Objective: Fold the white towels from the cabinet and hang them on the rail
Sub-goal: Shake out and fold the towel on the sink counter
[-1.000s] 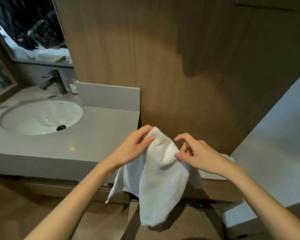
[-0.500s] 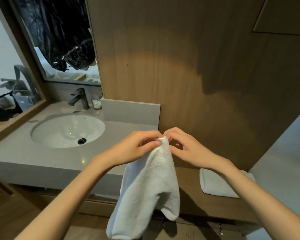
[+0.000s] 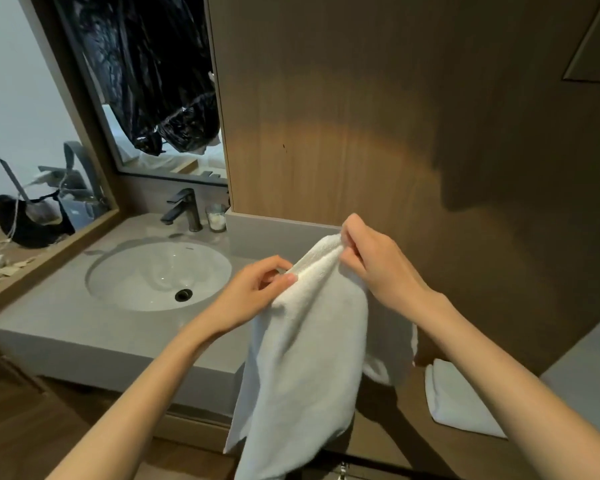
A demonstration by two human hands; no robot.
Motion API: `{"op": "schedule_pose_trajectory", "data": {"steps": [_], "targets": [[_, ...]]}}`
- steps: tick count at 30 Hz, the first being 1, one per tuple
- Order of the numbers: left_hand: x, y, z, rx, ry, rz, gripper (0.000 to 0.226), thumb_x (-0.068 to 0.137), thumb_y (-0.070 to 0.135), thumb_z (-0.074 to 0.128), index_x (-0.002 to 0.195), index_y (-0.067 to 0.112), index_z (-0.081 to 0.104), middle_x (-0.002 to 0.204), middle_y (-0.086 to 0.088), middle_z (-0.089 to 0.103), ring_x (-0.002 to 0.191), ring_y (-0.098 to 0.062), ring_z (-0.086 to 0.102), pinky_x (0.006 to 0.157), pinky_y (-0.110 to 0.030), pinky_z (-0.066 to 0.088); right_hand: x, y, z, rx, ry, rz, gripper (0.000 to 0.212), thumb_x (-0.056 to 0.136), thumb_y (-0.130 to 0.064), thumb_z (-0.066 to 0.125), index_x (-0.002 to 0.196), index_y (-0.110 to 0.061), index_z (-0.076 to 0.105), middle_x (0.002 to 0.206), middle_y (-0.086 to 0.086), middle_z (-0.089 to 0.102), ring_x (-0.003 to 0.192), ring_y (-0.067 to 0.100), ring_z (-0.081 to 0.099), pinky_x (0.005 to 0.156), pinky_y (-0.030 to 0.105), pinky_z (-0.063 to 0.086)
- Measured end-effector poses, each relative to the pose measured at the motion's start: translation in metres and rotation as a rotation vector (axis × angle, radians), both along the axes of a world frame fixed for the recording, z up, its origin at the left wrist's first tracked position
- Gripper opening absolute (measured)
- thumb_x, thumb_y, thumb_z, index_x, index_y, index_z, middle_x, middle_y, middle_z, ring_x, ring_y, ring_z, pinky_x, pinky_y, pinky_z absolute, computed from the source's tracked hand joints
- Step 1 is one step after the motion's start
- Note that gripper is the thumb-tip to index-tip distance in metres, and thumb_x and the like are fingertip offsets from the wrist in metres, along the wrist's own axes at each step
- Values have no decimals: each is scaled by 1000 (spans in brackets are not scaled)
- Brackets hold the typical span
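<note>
- The left grip [image 3: 253,292] pinched the top hem of the white towel [image 3: 309,358] between thumb and fingertips. The right grip [image 3: 374,265], just beside it and a little higher, held the same hem with curled fingers.
- The towel hung in the air below both grips in loose, uneven layers. A flap trailed under the right grip, and the lower end ran out of the bottom of the view.
- A second towel [image 3: 458,400], already folded, lay down and to the right of the right grip on a low wooden ledge [image 3: 409,434].
- The table [image 3: 66,334] with its sink [image 3: 136,282] sat to the left of the left grip, with the faucet [image 3: 184,209] beyond it.
- No rail was in view, so the hanging step looked some way off. The fold itself seemed to be at the stage of lining up the hem.
- Risk: both holds were light fingertip pinches on thick terry, so shifting either one along the hem could let the towel's weight pull it free and drop it.
- Risk: the layers below the grips were skewed, and a fold made from there would likely come out crooked and lumpy.
- Risk: a swing toward the left grip's side could brush the towel against the table edge, and I could not tell whether that was wet.
</note>
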State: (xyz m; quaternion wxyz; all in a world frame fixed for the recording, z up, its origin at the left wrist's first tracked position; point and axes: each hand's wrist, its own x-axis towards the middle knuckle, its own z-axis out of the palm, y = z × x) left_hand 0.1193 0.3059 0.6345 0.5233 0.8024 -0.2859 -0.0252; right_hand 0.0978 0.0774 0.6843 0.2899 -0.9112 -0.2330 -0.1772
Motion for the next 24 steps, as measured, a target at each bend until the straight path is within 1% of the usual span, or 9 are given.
{"op": "schedule_pose_trajectory", "data": {"steps": [3, 5, 8, 10, 13, 15, 18, 20, 24], "targets": [[12, 5, -23, 27, 77, 36, 41, 83, 55, 57, 96, 17, 65, 77, -18, 57, 68, -11, 48, 63, -22, 38, 32, -2, 13, 126, -82, -36, 15, 92, -3, 45, 88, -14, 35, 75, 9, 45, 64, 25, 39, 56, 40, 39], [20, 6, -35, 92, 137, 36, 44, 84, 52, 62, 84, 8, 62, 69, -3, 54, 64, -6, 46, 58, -19, 35, 52, -4, 23, 266, -124, -76, 10, 92, 1, 45, 89, -5, 37, 76, 15, 45, 62, 22, 37, 53, 31, 35], [43, 11, -54, 268, 141, 117, 43, 92, 41, 59, 63, 15, 43, 55, 13, 39, 53, -3, 34, 52, -19, 25, 80, -9, 34, 406, -168, -127, 9, 95, -2, 46, 90, -5, 39, 76, 12, 47, 63, 18, 41, 51, 14, 31], [68, 23, -64, 411, 80, 261, 40, 97, 36, 53, 65, 13, 47, 58, 10, 45, 55, -5, 39, 54, -21, 27, 95, -13, 34, 424, -167, -141, 10, 97, -6, 46, 91, -9, 39, 75, 6, 46, 62, 13, 43, 51, 12, 32], [104, 47, -63, 496, 62, 462, 33, 99, 35, 45, 76, 15, 58, 75, -1, 61, 74, -21, 57, 66, -32, 42, 111, -20, 25, 418, -145, -168, 11, 97, -6, 44, 90, -11, 38, 73, 4, 44, 61, 8, 41, 50, 13, 32], [124, 55, -49, 434, 66, 556, 28, 100, 32, 43, 80, 21, 60, 78, -2, 63, 75, -24, 59, 72, -36, 50, 120, -23, 19, 426, -133, -198, 9, 96, -4, 43, 90, -7, 38, 74, 10, 44, 59, 10, 39, 50, 15, 30], [151, 57, -20, 258, 105, 589, 28, 100, 27, 44, 85, 15, 63, 74, -7, 61, 66, -21, 54, 63, -32, 45, 133, -21, 17, 453, -125, -256, 5, 94, -2, 42, 91, -3, 38, 71, 11, 40, 57, 10, 36, 50, 22, 29], [169, 55, -3, 120, 182, 577, 31, 100, 24, 43, 90, 1, 62, 77, -15, 61, 64, -21, 55, 63, -33, 47, 141, -15, 19, 459, -112, -287, 4, 95, -3, 43, 93, -4, 39, 72, 7, 42, 57, 8, 38, 50, 19, 30], [202, 44, 7, -129, 329, 546, 20, 101, 16, 43, 93, 4, 58, 74, -9, 61, 48, -9, 62, 56, -25, 55, 154, 5, 18, 483, -95, -331, 7, 97, -5, 43, 93, -9, 40, 72, 0, 43, 56, 3, 40, 47, 10, 32]]}}
